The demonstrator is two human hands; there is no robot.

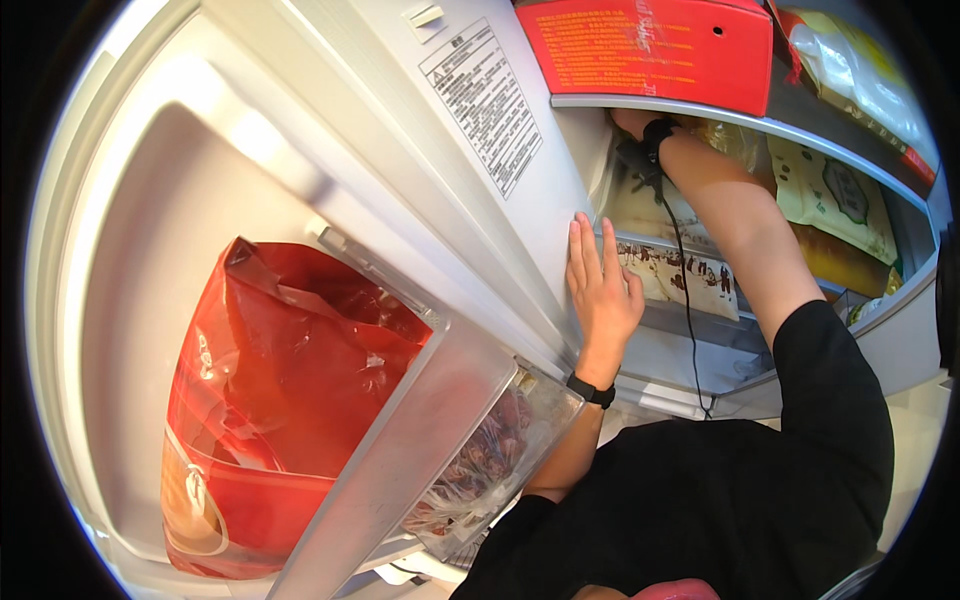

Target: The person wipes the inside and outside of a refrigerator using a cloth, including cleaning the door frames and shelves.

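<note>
My left hand [602,289] rests with extended fingers against the white inner side wall [517,225] of a refrigerator, holding nothing. A black band [591,390] circles that wrist. Deep inside, my right hand [634,121] reaches under a shelf, and its fingers are hidden behind the shelf edge and a red box. Its wrist carries a black strap with a small device [641,157] and a thin black cable [684,289] hanging down. Around the right forearm lie a clear plastic bag [724,142], a pale green printed packet [829,191] and a whitish packet with brown figures [686,277].
The red carton [652,52] stands on the upper shelf beside a shiny plastic package [855,67]. At left, the open door [135,337] holds a large red bag [277,390] behind a clear door-bin rail [375,442]. Another bin contains plastic-wrapped dark food [480,457].
</note>
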